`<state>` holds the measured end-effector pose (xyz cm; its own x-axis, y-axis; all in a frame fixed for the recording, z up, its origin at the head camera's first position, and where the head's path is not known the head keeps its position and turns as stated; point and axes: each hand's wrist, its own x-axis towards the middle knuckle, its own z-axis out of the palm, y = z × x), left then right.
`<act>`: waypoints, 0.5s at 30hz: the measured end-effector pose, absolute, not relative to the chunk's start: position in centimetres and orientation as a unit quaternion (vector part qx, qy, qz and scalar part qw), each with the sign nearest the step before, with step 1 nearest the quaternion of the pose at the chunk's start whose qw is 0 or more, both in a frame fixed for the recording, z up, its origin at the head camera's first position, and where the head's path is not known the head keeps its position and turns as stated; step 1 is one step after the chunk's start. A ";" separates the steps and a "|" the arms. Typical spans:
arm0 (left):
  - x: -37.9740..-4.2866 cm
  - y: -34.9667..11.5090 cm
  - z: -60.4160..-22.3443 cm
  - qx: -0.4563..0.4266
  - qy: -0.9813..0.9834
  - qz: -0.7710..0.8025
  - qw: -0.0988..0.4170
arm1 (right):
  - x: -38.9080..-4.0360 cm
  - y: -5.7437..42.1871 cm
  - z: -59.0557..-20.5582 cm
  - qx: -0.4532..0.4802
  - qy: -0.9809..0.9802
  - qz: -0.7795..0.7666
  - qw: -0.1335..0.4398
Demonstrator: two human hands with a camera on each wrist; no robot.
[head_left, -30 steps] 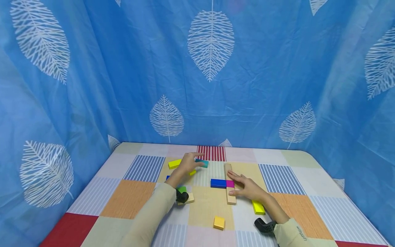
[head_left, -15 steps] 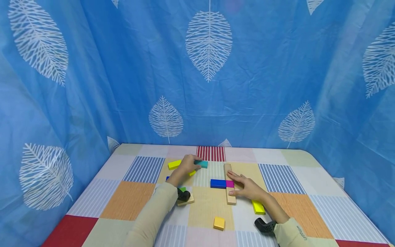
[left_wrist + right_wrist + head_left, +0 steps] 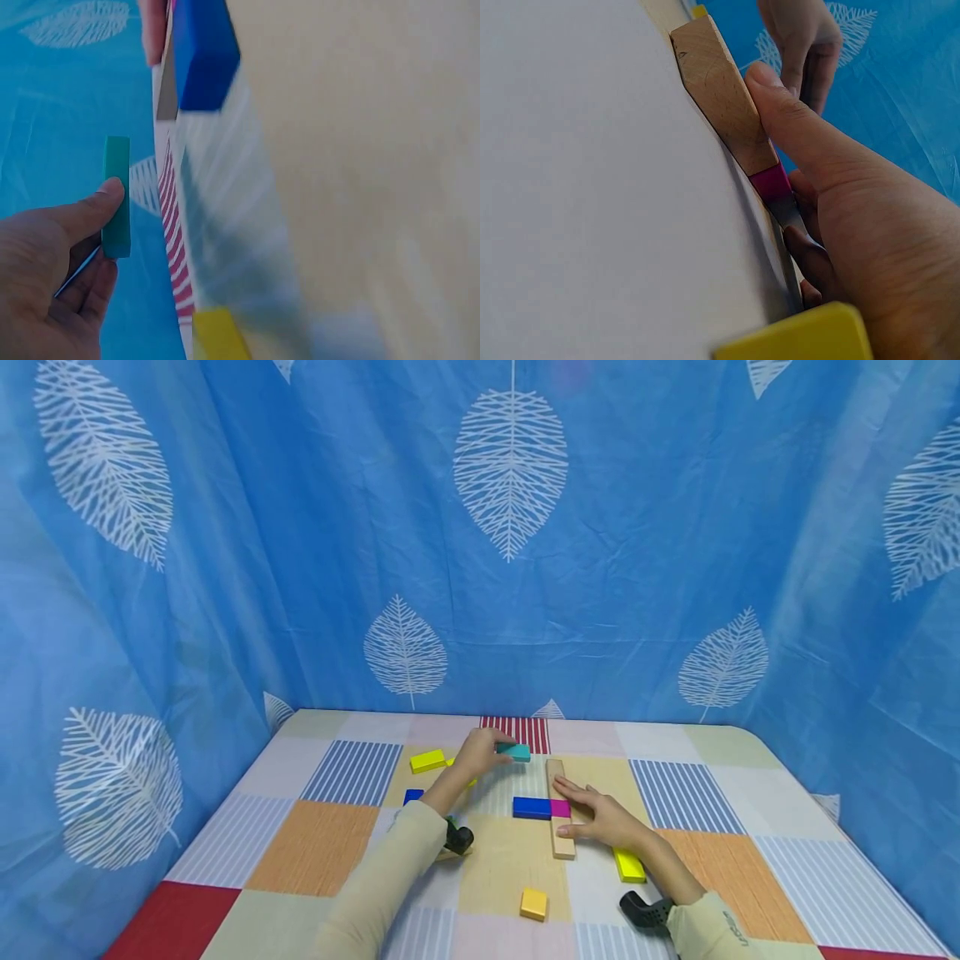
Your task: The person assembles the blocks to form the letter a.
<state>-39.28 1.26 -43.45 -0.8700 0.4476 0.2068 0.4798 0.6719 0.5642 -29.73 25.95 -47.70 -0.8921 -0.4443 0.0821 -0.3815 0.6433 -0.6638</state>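
My left hand (image 3: 477, 754) pinches a teal block (image 3: 516, 752) between thumb and fingers. In the left wrist view that block (image 3: 117, 202) appears raised off the cloth. My right hand (image 3: 604, 815) rests along a row of blocks, thumb on the near wooden block (image 3: 563, 845) and fingers on the far wooden block (image 3: 554, 768). Between those two lies a magenta block (image 3: 560, 808). A blue block (image 3: 532, 808) butts against its left side. In the right wrist view the thumb touches the wood (image 3: 727, 97), and the other fingertips are partly hidden.
A yellow block (image 3: 628, 865) lies beside the right wrist, and an orange block (image 3: 533, 903) sits at the front. Farther left are another yellow block (image 3: 427, 761) and a blue block (image 3: 413, 796). Green and wooden blocks are mostly hidden under the left forearm.
My left hand closes its fingers on the teal block and carries it a little to the right. The right hand stays on the row.
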 end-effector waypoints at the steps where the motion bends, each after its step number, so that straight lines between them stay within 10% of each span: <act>1: -39.2 1.7 -43.5 -0.252 -0.915 -0.313 0.025 | -29.8 26.0 -47.7 -0.230 0.905 -0.356 0.044; 15: -39.2 4.4 -45.2 -0.222 -0.925 -0.309 -0.010 | -29.8 26.0 -47.9 -0.226 0.906 -0.356 0.043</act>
<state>-39.15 4.41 -45.22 -0.9013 0.4169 0.1180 0.4041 0.7104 0.5763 -29.79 25.96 -47.90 -0.8945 -0.4395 0.0822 -0.3777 0.6442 -0.6651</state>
